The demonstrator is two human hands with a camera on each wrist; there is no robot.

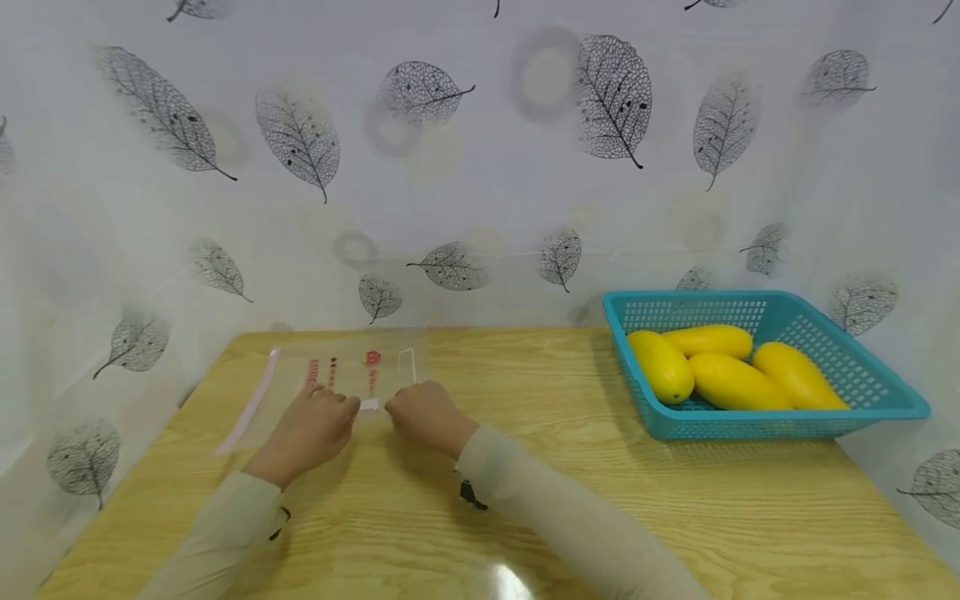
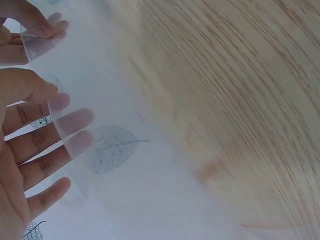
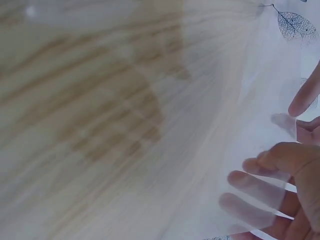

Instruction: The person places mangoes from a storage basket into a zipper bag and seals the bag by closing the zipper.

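Observation:
A clear plastic bag [image 1: 390, 367] with red printing and a pink strip [image 1: 255, 404] along its left end is held up over the table by both hands. My left hand [image 1: 318, 429] pinches its near edge between thumb and fingers. A short way to the right, my right hand [image 1: 431, 417] pinches the same edge. In the left wrist view, the fingers of the left hand [image 2: 35, 145] show through the film [image 2: 130, 190]. The right wrist view likewise has the right hand's [image 3: 285, 190] fingers behind the film, thumb in front.
A teal plastic basket [image 1: 750, 427] stands at the right of the wooden table [image 1: 525, 375], holding several yellow oval fruits or vegetables [image 1: 738, 383]. Behind the table hangs a white curtain [image 1: 480, 192] with a leaf print.

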